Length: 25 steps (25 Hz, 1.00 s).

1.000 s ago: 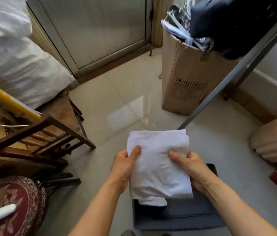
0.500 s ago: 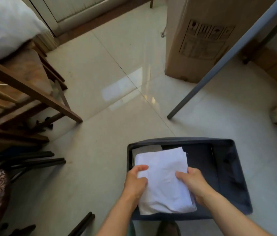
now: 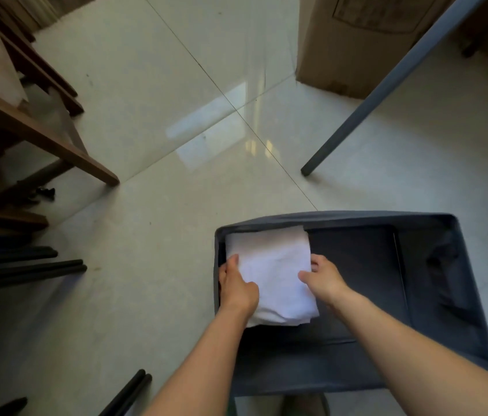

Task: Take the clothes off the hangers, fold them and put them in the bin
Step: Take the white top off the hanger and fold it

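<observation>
A folded white garment [image 3: 275, 274] lies inside the dark grey fabric bin [image 3: 434, 295], against its left wall. My left hand [image 3: 236, 285] grips the garment's left edge, thumb on top and fingers underneath. My right hand [image 3: 323, 277] holds its right edge the same way, thumb over the cloth. Both hands reach down into the bin. A strip of white cloth [image 3: 266, 232] shows at the far end of the garment; I cannot tell whether it is a separate piece.
A cardboard box [image 3: 356, 46] stands on the tiled floor at the back right, with a grey slanted rack leg [image 3: 365, 106] beside it. Wooden furniture legs [image 3: 41, 136] and black poles [image 3: 26, 268] crowd the left side.
Both hands have lowered the folded white garment from chest height down into the bin, and the view has tipped down toward the floor.
</observation>
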Motion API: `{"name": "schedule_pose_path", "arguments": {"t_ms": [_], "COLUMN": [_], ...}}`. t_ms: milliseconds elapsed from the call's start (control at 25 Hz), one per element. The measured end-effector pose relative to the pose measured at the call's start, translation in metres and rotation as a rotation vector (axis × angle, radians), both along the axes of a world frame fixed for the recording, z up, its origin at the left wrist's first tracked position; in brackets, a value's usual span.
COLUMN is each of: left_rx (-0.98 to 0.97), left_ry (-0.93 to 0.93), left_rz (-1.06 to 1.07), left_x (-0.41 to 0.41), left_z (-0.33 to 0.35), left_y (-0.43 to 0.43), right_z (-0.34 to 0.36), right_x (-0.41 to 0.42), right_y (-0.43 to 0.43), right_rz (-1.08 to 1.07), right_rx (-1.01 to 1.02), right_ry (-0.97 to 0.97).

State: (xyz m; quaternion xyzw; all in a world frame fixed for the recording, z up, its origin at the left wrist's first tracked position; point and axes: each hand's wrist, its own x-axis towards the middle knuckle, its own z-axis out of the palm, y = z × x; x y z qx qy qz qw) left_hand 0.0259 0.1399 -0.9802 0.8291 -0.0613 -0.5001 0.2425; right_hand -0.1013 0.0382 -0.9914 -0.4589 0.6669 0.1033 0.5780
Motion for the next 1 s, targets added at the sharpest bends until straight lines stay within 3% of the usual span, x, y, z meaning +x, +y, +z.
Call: {"name": "schedule_pose_path", "arguments": {"t_ms": [120,280,480,1000], "left_rx": [0.080,0.038,-0.053,-0.394], "left_ry": [0.083,0.115,0.195,0.285], "left_rz": [-0.022,-0.037,0.125,0.345], "left_x": [-0.001,0.005,0.012,0.039], "left_z": [-0.002,0.030,0.095,0.399], "left_y": [-0.007,-0.010,-0.032,-0.043], "right_z": [-0.001,0.029,0.102,0.415], "right_x": [0.003,0.001,0.016,0.040], "right_y": [0.004,0.013,0.009,-0.004], "right_rz": [0.039,0.026,-0.028,-0.224], "right_rx": [-0.016,-0.057,-0.115,-0.167], "right_ry": [0.077,0.063,-0.041,-0.408]}}
